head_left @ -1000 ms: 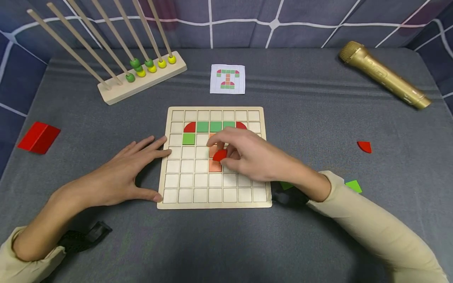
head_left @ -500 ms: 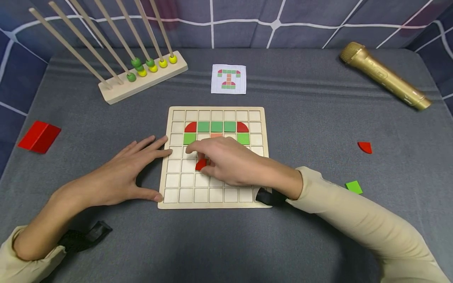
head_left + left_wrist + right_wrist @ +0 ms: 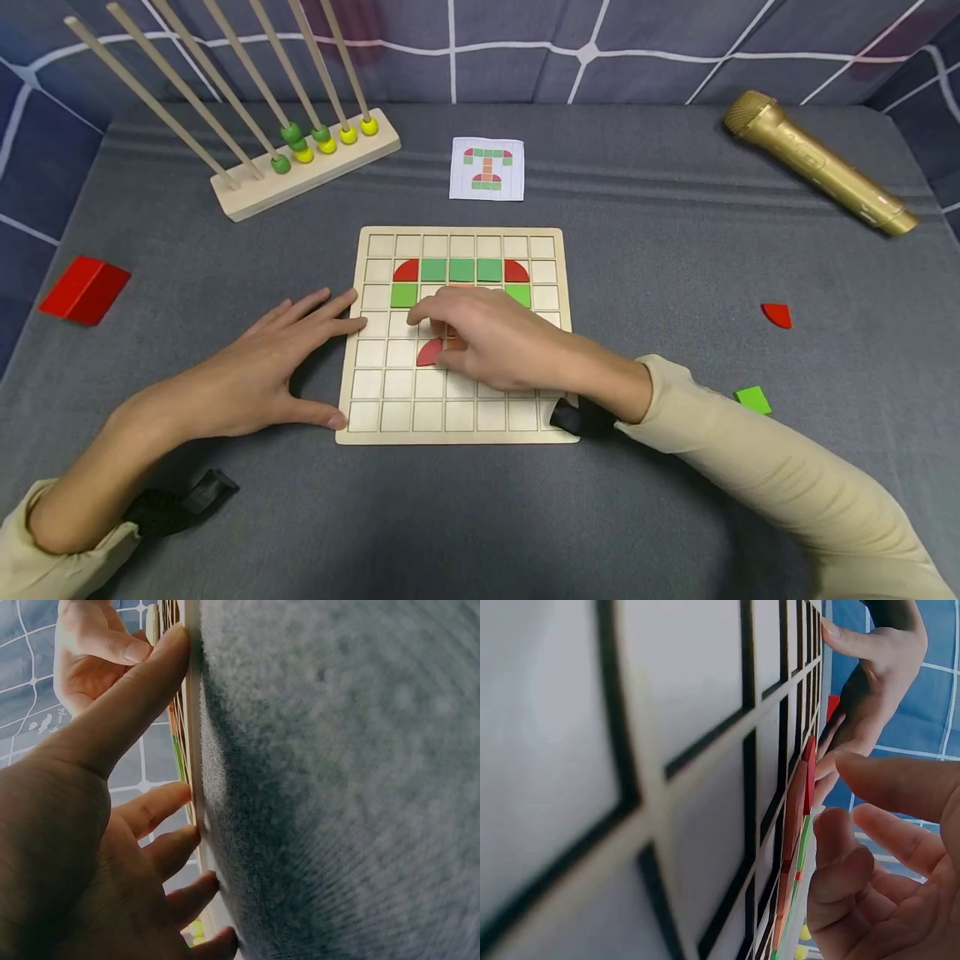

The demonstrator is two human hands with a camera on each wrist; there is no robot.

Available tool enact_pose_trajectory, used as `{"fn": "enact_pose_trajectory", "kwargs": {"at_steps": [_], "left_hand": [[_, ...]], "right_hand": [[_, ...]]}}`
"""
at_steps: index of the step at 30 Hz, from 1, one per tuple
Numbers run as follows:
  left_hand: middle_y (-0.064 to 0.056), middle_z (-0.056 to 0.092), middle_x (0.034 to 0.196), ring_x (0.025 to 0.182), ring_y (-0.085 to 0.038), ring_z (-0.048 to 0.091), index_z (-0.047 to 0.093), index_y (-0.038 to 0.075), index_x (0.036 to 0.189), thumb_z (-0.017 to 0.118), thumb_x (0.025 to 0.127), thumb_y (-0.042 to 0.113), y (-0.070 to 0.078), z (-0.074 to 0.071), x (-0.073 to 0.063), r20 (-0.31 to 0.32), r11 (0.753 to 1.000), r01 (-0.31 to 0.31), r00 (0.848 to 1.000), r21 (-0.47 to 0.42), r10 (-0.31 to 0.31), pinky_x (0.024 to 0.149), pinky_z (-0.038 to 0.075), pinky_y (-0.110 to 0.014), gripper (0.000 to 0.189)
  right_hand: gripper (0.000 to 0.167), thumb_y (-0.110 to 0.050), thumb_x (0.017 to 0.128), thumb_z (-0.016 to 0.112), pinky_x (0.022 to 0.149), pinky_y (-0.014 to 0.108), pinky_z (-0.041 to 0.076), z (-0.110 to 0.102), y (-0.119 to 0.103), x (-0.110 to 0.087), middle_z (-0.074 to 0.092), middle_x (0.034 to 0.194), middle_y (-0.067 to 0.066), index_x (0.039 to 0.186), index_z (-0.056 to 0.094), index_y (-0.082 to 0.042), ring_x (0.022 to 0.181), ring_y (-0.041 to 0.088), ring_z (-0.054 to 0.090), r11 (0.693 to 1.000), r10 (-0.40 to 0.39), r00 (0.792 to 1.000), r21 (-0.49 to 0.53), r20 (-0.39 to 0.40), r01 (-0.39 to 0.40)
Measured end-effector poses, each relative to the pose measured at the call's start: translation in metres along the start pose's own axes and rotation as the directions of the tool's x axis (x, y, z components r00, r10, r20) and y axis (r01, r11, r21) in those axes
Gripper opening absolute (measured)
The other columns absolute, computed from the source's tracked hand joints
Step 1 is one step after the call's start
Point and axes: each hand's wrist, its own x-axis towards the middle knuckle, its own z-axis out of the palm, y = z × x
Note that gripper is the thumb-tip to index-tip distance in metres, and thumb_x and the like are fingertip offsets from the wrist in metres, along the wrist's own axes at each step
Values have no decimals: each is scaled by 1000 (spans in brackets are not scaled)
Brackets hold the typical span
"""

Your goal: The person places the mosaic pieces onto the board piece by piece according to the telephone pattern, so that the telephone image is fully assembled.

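Note:
A wooden grid board point(image 3: 457, 416) lies in the middle of the head view, with red quarter-circles and green squares set in its upper rows. My left hand point(image 3: 258, 367) rests along the board's left edge, fingers spread and thumb at the lower corner. Over the board's middle is my right hand point(image 3: 502, 340), its thumb tip beside a red quarter-circle point(image 3: 428, 352) that lies flat in a cell. In the right wrist view the fingers are loosely bent and apart from that quarter-circle point(image 3: 811, 772). Orange squares are mostly hidden under this hand.
To the right lie a loose red quarter-circle point(image 3: 777, 315) and a green square point(image 3: 753, 399). Behind the board is a pattern card point(image 3: 487, 169). A bead stand point(image 3: 307, 171) with tall rods, a gold microphone point(image 3: 821, 162) and a red block point(image 3: 85, 290) stand around.
My right hand has moved left and down across the board with a red quarter-circle and let it go in a cell. My left hand has stayed at the board's edge.

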Motion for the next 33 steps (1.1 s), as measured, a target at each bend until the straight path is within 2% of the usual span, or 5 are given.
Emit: {"fn": "enact_pose_trajectory", "kwargs": {"at_steps": [8,19,24,28,33], "left_hand": [[-7,11,164,148,-39,5,39,15,151,72,70,73,-1,-1,0,4,1000,-2,1000,-8,2,111,5,-67,105],[-7,11,164,148,-39,5,39,15,151,71,70,73,-1,-1,-1,7,1000,7,1000,3,-7,112,4,-66,106],[-7,10,165,148,-40,4,38,15,151,72,69,73,-1,-2,-1,20,1000,16,1000,-3,-16,112,3,-66,106],[-7,9,165,148,-40,3,38,15,152,71,69,74,0,-2,0,29,1000,26,999,-2,-25,112,2,-67,107],[-6,9,165,149,-38,3,37,15,152,72,69,73,1,-2,0,23,1000,17,1000,4,-17,112,3,-65,107]], "right_hand": [[38,-9,88,72,77,25,46,0,3,-2,62,94,-5,125,64,-8,83,9,54,999,15,999,38,28,-16],[35,-11,89,73,79,26,45,-1,5,-4,62,96,-4,123,65,-8,84,11,55,999,-2,1000,35,29,1],[35,-13,89,72,75,28,46,-6,5,-6,62,94,-3,123,65,-7,81,12,54,997,-14,1000,70,22,12],[33,-12,90,72,71,29,48,-18,8,-13,63,92,-4,122,65,-6,78,11,56,989,-32,999,143,-14,33],[29,-9,89,73,68,32,50,-41,19,-36,66,93,-4,118,68,-5,77,10,59,977,5,995,211,-102,17]]}}
